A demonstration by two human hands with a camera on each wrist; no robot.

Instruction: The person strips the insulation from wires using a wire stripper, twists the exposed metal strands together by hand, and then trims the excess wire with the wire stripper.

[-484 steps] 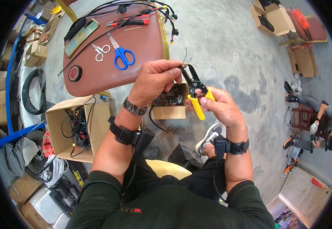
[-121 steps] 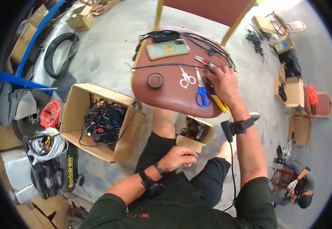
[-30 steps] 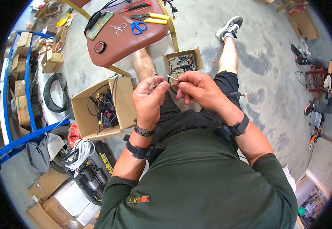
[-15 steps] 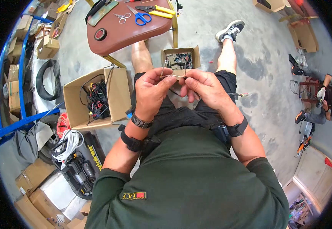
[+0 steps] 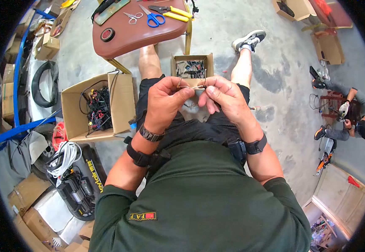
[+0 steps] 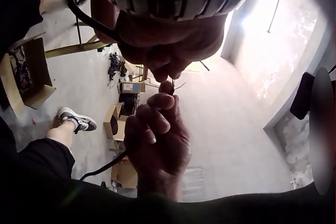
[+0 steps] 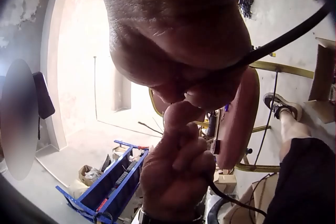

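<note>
In the head view the left hand (image 5: 164, 103) and right hand (image 5: 229, 101) meet fingertip to fingertip above the lap. Thumb and index finger of each pinch thin wire ends (image 5: 196, 87), which bridge the small gap between them. A black cable (image 7: 283, 37) runs out of the right hand in the right wrist view. In the left wrist view a short bit of wire (image 6: 180, 85) sticks out at the touching fingertips. How the strands lie against each other is too small to tell.
A chair seat (image 5: 128, 41) ahead bears blue scissors (image 5: 154, 20), small scissors, yellow-handled pliers (image 5: 176, 16), tape (image 5: 107, 35) and a phone. A small box (image 5: 192, 59) stands between the feet, a larger cable box (image 5: 126, 98) at left. Another person sits far right.
The pliers went from the right hand to the chair seat. Since a second ago the hands have come closer together, the wire now spanning between them.
</note>
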